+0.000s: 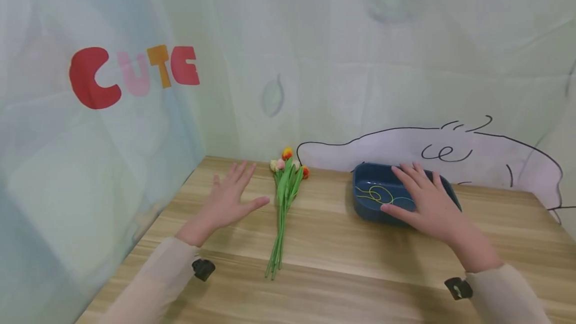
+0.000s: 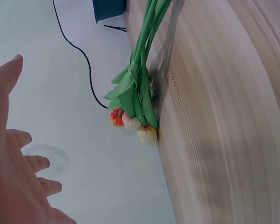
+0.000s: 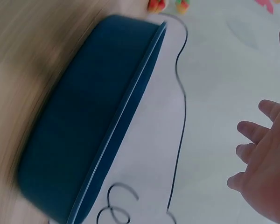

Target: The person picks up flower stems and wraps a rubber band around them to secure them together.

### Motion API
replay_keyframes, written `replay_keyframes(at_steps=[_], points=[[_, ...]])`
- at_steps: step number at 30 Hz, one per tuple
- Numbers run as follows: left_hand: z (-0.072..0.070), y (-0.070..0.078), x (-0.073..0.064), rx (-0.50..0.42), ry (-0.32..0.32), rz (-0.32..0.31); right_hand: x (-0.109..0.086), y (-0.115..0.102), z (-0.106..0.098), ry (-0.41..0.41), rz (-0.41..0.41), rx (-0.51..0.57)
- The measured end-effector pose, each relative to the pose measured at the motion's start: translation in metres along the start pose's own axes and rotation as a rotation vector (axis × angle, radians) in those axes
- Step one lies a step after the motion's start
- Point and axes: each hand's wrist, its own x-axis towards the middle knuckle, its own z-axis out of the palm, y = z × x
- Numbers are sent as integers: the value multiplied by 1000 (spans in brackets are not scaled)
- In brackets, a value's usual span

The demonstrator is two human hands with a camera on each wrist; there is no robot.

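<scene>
A bunch of artificial tulips point(image 1: 283, 189) lies on the wooden table, its red-orange, pink and cream heads toward the back wall and its green stems toward me. Just left of it hovers my left hand point(image 1: 227, 201), fingers spread and holding nothing. In the left wrist view the tulips point(image 2: 135, 88) lie apart from that hand point(image 2: 18, 168). My right hand point(image 1: 425, 204), fingers also spread, is held above a dark blue basin point(image 1: 375, 214) and hides part of it. Thin yellow and greenish loops point(image 1: 380, 194) lie inside. The right wrist view shows the basin's side point(image 3: 84, 107) apart from the hand point(image 3: 266, 163).
The wooden table point(image 1: 333, 259) meets a pale fabric backdrop point(image 1: 315, 64) at the back and left. Coloured letters reading CUTE point(image 1: 95, 79) are on the left cloth. Black wrist devices point(image 1: 203, 269) sit at both cuffs.
</scene>
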Motion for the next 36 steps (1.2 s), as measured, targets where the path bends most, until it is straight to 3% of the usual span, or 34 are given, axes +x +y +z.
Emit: replay_keyframes(at_steps=[17,36], points=[[14,16,9,-96,0,6,34,-45,24,-21,-95,59],[34,18,16,-434,15,-56,51,-80,58,-24,-111,205]])
